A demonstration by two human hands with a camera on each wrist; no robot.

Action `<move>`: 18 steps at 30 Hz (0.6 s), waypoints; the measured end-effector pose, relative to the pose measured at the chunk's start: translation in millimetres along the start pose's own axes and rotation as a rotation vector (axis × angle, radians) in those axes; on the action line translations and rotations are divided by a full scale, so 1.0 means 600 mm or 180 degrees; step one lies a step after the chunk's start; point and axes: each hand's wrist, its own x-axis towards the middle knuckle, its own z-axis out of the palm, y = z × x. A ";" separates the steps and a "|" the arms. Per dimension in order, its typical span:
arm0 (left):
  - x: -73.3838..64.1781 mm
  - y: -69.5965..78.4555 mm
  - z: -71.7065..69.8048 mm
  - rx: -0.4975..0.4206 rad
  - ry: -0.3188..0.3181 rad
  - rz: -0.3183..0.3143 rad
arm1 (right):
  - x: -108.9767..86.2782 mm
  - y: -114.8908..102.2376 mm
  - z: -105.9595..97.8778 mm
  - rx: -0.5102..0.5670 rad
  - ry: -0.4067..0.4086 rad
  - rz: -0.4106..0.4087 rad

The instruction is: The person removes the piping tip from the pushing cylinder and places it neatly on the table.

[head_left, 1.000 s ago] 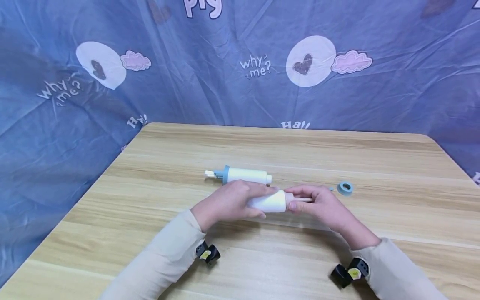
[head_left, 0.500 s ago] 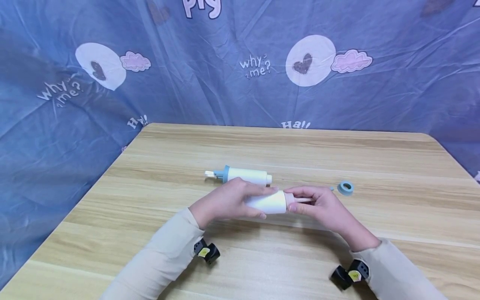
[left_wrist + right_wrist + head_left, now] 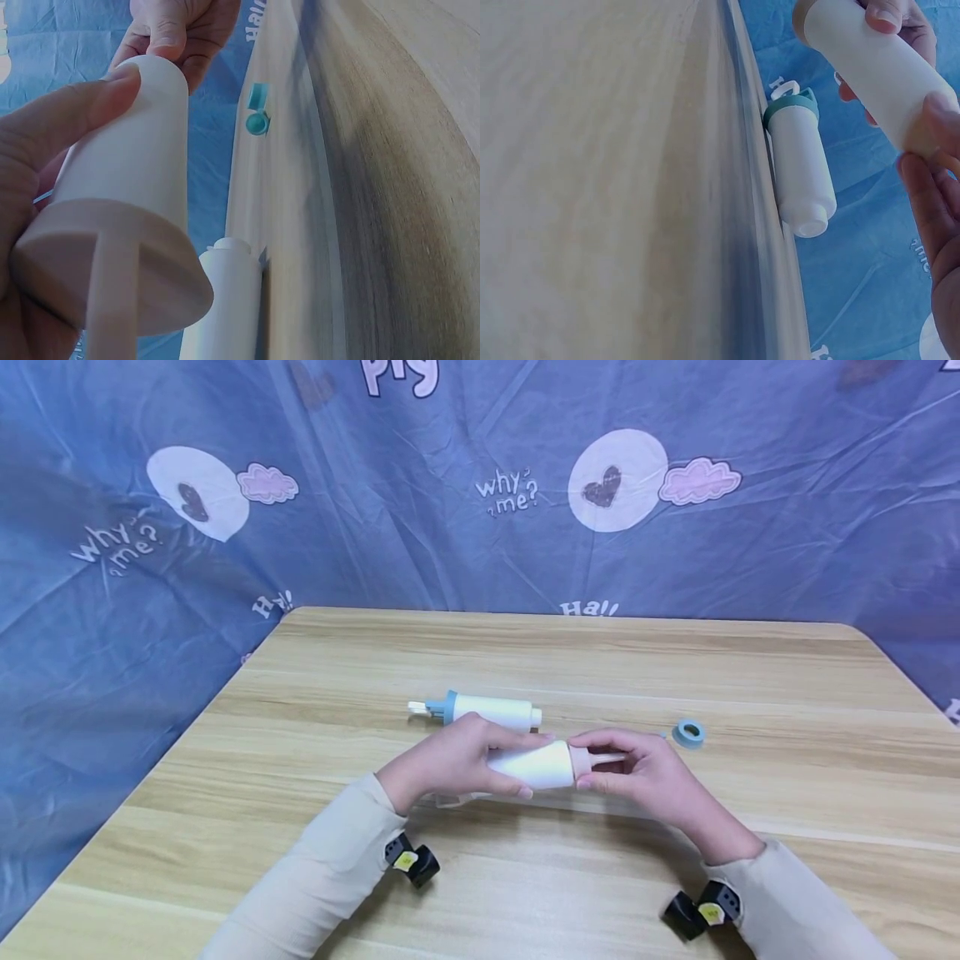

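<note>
My left hand (image 3: 465, 760) grips a white cylindrical tube (image 3: 534, 767) lying nearly level above the table. Thumb and fingers of my right hand (image 3: 652, 777) pinch the pinkish collar (image 3: 581, 762) at its right end, where a thin pale rod (image 3: 606, 758) sticks out into the hand. In the left wrist view, the tube's other end has a wide beige flange (image 3: 176, 277) with a flat bar (image 3: 112, 300) running from it. Just behind my left hand lies a similar white tube (image 3: 491, 710) with a blue collar (image 3: 450, 706) and white loop (image 3: 785, 90).
To the right of my hands, a blue ring (image 3: 688, 733) lies on the wooden table (image 3: 375, 652). The left wrist view shows a second small teal piece (image 3: 257, 122) close to it. Blue printed cloth (image 3: 420, 527) hangs behind and left of the table.
Both hands keep their places on the tube, with small shifts of the right fingers at the collar. A pale end part now shows below the left wrist.
</note>
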 end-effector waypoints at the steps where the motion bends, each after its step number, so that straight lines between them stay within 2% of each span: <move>1: 0.000 0.000 0.000 -0.0018 0.0014 0.0013 | 0.000 0.001 0.000 -0.0018 0.0029 -0.0035; 5: -0.001 -0.001 0.000 -0.0077 0.0064 0.0025 | -0.001 0.003 0.001 -0.0054 0.0103 -0.0104; 12: -0.005 -0.001 0.001 -0.0056 0.0096 -0.0001 | 0.000 0.001 0.002 -0.0109 0.0025 0.0049; 18: -0.006 -0.003 0.003 0.0150 0.0161 0.0134 | 0.001 -0.003 0.000 0.0260 -0.0230 0.0213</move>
